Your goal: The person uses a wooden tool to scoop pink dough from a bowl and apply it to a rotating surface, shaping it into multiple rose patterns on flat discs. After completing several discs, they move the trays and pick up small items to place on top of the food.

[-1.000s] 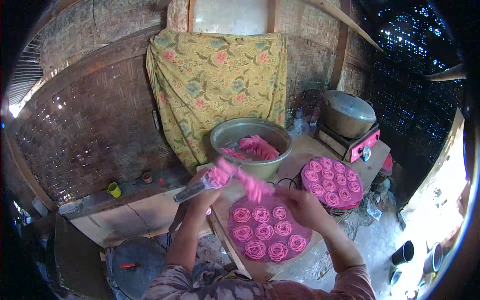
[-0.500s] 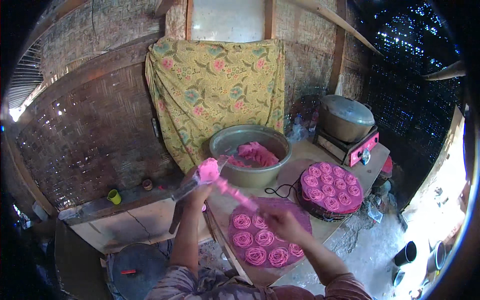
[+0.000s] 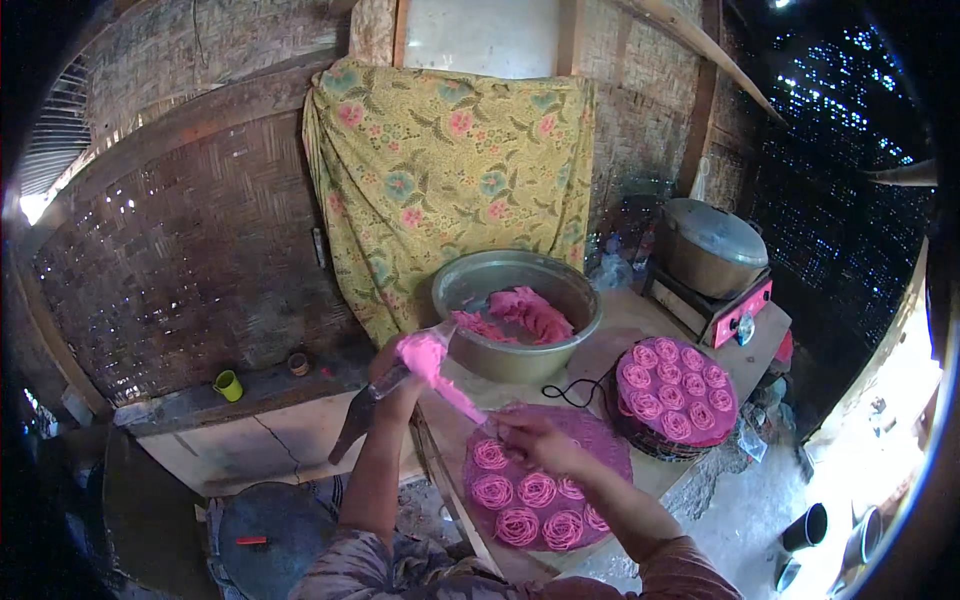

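My left hand [image 3: 394, 388] is wrapped around a dark hand press [image 3: 356, 425] with a long tapered handle. Pink dough [image 3: 422, 352] bulges from the press's upper end. Between the fingers of my right hand [image 3: 540, 442] is a flat stick [image 3: 462, 404] smeared with pink dough, its far end against the dough at the press. Below my right hand lies a round purple mat [image 3: 596, 430] bearing several pink noodle nests [image 3: 537, 489]. Beyond my hands stands a large grey-green basin [image 3: 512, 362], with more pink dough [image 3: 533, 314] inside.
At the right, a stack of round trays [image 3: 662, 437] carries several nests. Behind it a lidded pot [image 3: 710, 255] sits on a stove [image 3: 728, 322]. A yellow cup [image 3: 229, 386] stands on the left ledge. A patterned cloth [image 3: 450, 180] hangs behind the basin.
My right hand has shifted slightly left, and the dough-covered stick has come closer to the press. The whole view has shifted a little. Both hands keep their holds.
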{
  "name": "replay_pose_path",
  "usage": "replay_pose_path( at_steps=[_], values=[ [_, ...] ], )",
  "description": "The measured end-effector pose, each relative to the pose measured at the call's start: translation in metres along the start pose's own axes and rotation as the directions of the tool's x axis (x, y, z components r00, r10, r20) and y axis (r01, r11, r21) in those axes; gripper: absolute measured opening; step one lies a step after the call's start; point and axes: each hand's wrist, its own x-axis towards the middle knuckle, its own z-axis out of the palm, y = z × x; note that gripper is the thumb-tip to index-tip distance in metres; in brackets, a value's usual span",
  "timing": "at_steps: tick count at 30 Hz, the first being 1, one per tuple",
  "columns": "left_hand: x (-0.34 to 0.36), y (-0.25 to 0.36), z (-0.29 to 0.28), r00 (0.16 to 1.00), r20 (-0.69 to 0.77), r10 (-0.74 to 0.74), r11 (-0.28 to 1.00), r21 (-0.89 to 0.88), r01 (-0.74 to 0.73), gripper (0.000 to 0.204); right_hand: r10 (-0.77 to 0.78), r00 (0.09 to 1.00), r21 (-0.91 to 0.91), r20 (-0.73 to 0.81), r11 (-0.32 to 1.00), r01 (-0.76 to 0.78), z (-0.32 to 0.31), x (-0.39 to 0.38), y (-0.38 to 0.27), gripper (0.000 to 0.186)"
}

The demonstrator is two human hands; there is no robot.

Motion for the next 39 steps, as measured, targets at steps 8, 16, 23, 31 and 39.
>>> replay_pose_path(
  at_steps=[8,16,23,31,39],
  values=[
    [0.000,0.040,-0.050,0.984,-0.004,0.177,0.924,0.344,-0.165,0.038,-0.181,0.960,-0.945,-0.213,0.289,-0.155,-0.141,0.136,0.003,0.031],
    [-0.015,0.075,-0.121,0.934,0.044,-0.355,0.219,-0.967,0.129,0.022,-0.358,0.931,-0.770,0.079,0.571,0.285,-0.095,0.119,0.009,0.041],
    [-0.040,0.113,-0.006,0.764,0.527,-0.373,-0.263,-0.849,0.458,0.016,-0.102,0.868,0.870,0.487,0.149,-0.470,0.049,-0.039,0.072,0.089],
    [-0.135,0.082,0.062,0.709,0.698,0.100,0.784,-0.494,0.375,0.034,0.189,0.943,0.805,-0.275,0.582,0.118,-0.046,-0.142,0.052,0.073],
    [-0.115,0.191,0.054,0.332,0.894,0.301,0.952,-0.301,-0.054,0.036,-0.325,0.859,-0.474,-0.395,0.873,0.113,-0.057,-0.178,-0.024,0.078]
  ],
)
